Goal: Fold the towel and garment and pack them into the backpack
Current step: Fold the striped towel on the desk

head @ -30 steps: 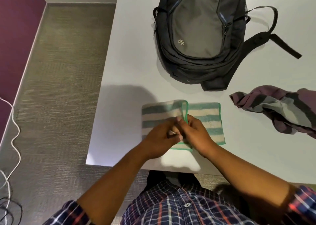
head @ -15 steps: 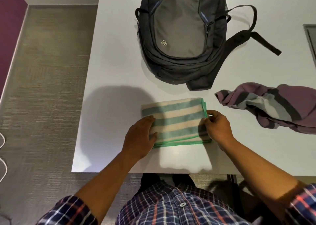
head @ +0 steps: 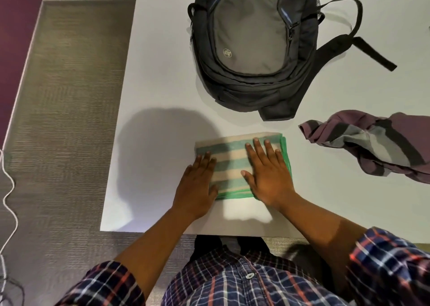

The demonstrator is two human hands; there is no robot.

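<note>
A green-and-cream striped towel [head: 230,163], folded into a small rectangle, lies near the front edge of the white table [head: 162,72]. My left hand [head: 197,184] rests flat on its left end. My right hand [head: 267,175] lies flat on its right half, fingers spread. Neither hand grips anything. A grey and black backpack [head: 251,42] lies flat at the back of the table, zipped shut as far as I can see. A crumpled purple and grey striped garment [head: 377,145] lies to the right of the towel.
The backpack's straps [head: 363,47] trail out to the right across the table. The table's left and front edges drop to a carpeted floor [head: 69,119]. A white cable [head: 9,182] runs along the floor at far left.
The towel's left half was folded over to the right, making a smaller rectangle. Both hands have let go of its edges and now press flat on top of it.
</note>
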